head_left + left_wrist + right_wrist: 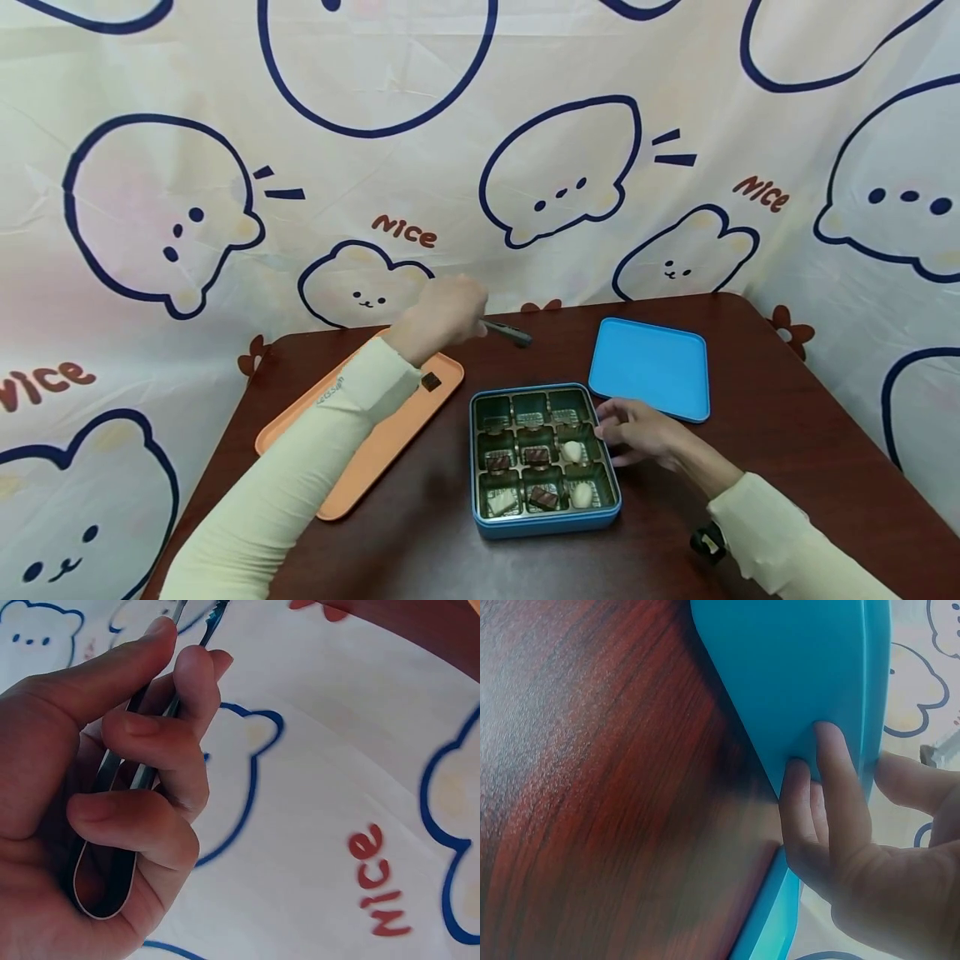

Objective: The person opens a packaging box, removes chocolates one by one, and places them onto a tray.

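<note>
In my left hand [442, 312] I hold metal tweezers [103, 904], their loop end against the palm and fingers curled round both arms. That hand is raised over the far end of an orange tray [390, 433]; the tips point right. A dark chocolate piece [431, 382] lies on the tray. My right hand [645, 429] holds a blue box [547, 527] at its right side, fingertips on the outer wall and one digit at the rim. Inside are several compartments; brown chocolates [536, 456] and white pieces [573, 452] sit in the middle and near rows.
A flat blue lid [651, 367] lies on the dark wooden table [405, 558], behind and right of the box. Patterned cloth [555, 50] hangs behind the table and at its sides. My left forearm crosses above the orange tray.
</note>
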